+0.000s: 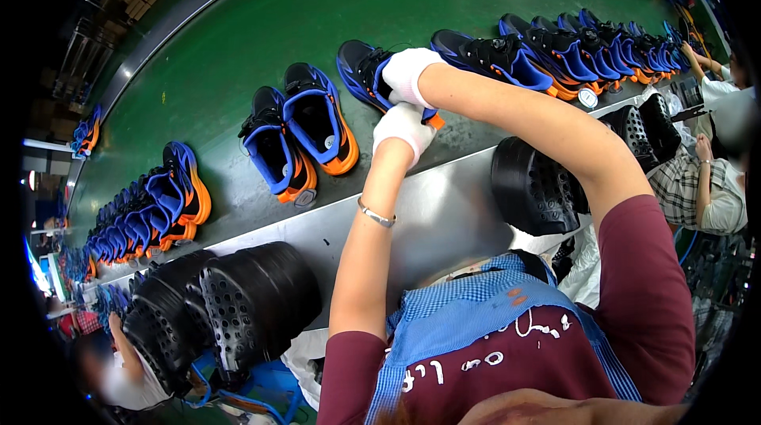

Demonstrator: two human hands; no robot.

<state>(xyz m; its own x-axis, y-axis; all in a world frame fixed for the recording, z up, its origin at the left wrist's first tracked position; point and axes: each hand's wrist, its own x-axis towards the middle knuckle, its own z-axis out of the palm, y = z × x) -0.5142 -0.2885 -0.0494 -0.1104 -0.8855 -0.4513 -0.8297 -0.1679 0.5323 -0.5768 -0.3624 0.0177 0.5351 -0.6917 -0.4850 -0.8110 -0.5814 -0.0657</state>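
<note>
A black, blue and orange sneaker (361,68) rests on the green belt in front of me, its toe pointing away to the left. My left hand (406,130), in a white glove, is closed at its heel. Over the shoe's opening lies my right hand (412,76), also white-gloved, its fingers curled at the collar and partly hidden. The two hands touch. To the left stand two matching sneakers, one nearer (273,147) and one beside it (317,120). Another sneaker (487,56) lies just right of my hands.
Rows of similar sneakers line the green conveyor belt (238,36) at the right (587,52) and left (162,195). A metal ledge (444,211) edges it. Black perforated shoe-shaped forms stand at left (254,298) and right (531,187). Co-workers are at both sides.
</note>
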